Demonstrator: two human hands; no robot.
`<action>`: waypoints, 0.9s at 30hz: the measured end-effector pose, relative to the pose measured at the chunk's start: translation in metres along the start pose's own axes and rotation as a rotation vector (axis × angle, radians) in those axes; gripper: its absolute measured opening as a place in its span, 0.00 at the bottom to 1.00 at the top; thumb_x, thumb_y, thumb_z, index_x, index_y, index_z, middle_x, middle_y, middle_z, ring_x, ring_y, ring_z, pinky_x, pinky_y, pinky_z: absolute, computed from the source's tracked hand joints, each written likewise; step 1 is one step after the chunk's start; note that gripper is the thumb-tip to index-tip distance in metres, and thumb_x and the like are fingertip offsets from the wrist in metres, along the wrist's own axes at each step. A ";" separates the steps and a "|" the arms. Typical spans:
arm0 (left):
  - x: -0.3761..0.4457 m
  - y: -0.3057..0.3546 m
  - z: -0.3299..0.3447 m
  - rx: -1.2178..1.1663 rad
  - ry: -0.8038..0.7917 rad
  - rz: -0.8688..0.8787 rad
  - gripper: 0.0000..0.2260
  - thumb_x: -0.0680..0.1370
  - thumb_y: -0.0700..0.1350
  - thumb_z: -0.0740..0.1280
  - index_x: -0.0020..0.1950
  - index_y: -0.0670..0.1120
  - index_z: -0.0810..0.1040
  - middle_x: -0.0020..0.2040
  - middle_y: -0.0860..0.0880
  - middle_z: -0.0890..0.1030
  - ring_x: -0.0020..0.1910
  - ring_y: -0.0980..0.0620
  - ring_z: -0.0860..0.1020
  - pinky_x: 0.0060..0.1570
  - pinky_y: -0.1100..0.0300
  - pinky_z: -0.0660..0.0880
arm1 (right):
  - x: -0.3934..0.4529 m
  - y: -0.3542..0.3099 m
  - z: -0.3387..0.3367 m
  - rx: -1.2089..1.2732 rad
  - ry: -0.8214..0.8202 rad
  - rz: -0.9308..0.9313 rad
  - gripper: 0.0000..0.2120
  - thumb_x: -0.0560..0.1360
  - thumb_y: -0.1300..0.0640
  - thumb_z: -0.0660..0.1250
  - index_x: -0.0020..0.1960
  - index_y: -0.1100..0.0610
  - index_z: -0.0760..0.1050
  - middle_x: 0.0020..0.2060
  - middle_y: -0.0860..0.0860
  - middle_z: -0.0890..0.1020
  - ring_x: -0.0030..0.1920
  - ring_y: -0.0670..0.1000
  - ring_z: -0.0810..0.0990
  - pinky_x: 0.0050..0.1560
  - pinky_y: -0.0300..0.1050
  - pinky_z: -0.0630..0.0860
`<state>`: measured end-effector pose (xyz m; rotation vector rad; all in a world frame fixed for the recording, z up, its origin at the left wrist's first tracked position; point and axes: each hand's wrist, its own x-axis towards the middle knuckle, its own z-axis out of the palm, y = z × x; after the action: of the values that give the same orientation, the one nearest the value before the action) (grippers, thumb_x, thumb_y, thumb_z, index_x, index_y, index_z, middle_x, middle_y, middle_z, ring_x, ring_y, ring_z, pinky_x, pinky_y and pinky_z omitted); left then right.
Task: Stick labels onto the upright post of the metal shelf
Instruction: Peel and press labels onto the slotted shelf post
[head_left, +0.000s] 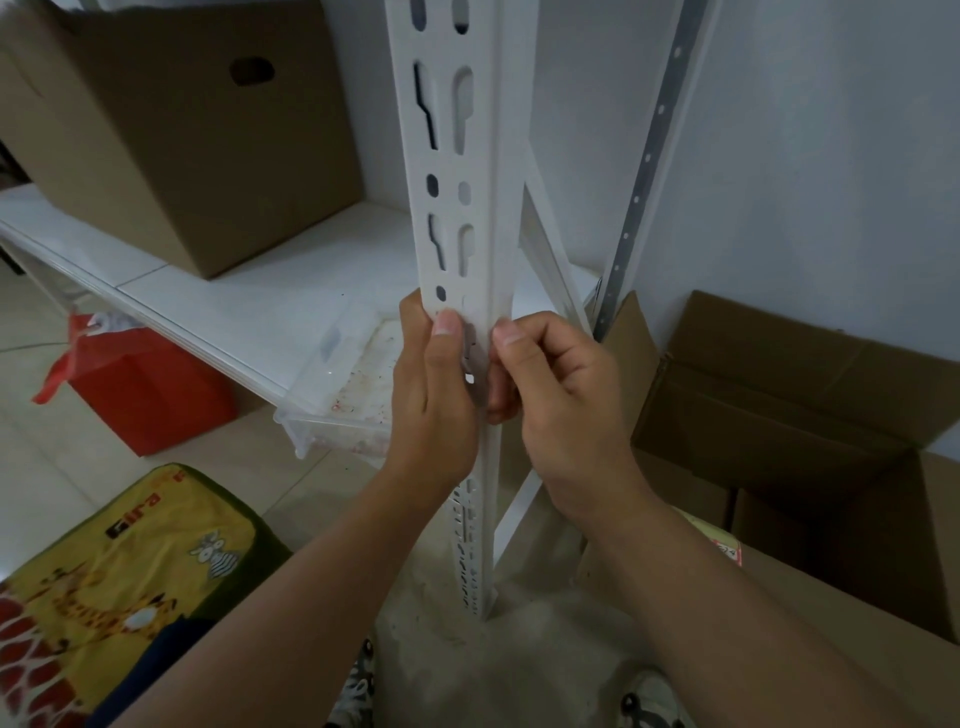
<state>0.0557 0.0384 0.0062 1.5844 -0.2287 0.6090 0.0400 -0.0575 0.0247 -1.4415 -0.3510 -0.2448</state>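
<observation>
At the post's (457, 218) mid-height, both hands close on it: the left hand (434, 395) grips, thumb pressing a white label (470, 332); the right hand (558, 384) pinches the corner edge. The label could crease over the slots or sit crooked. A shelf (249, 291) with a box (171, 145) lies at ten o'clock, open cartons (779, 405) at three, tiled floor (62, 467) below.

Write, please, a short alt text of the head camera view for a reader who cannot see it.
Two bare hands, the left hand and the right hand, press a white label against the white perforated upright metal post of a shelf. A brown cardboard box stands on the white shelf board behind.
</observation>
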 end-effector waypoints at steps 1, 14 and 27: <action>0.000 0.001 0.000 0.005 0.005 0.002 0.12 0.78 0.58 0.50 0.48 0.52 0.66 0.37 0.54 0.73 0.34 0.53 0.73 0.33 0.54 0.72 | 0.000 0.000 0.000 0.012 -0.001 0.014 0.14 0.80 0.60 0.60 0.40 0.69 0.72 0.27 0.55 0.73 0.28 0.49 0.72 0.33 0.42 0.75; 0.000 -0.001 0.001 -0.013 0.011 -0.033 0.08 0.78 0.55 0.50 0.48 0.54 0.65 0.37 0.62 0.73 0.38 0.60 0.72 0.40 0.60 0.73 | -0.001 0.008 -0.007 0.149 -0.014 0.192 0.13 0.78 0.61 0.62 0.38 0.69 0.72 0.26 0.55 0.70 0.28 0.50 0.67 0.30 0.39 0.69; -0.001 0.002 0.004 -0.024 0.022 -0.010 0.08 0.78 0.56 0.50 0.47 0.54 0.64 0.36 0.60 0.72 0.36 0.58 0.71 0.37 0.58 0.71 | 0.001 0.013 -0.011 0.271 -0.089 0.229 0.12 0.78 0.64 0.62 0.36 0.63 0.75 0.26 0.56 0.72 0.29 0.52 0.70 0.32 0.42 0.71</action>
<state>0.0549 0.0341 0.0070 1.5539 -0.2116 0.6136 0.0470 -0.0671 0.0118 -1.2136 -0.2763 0.0520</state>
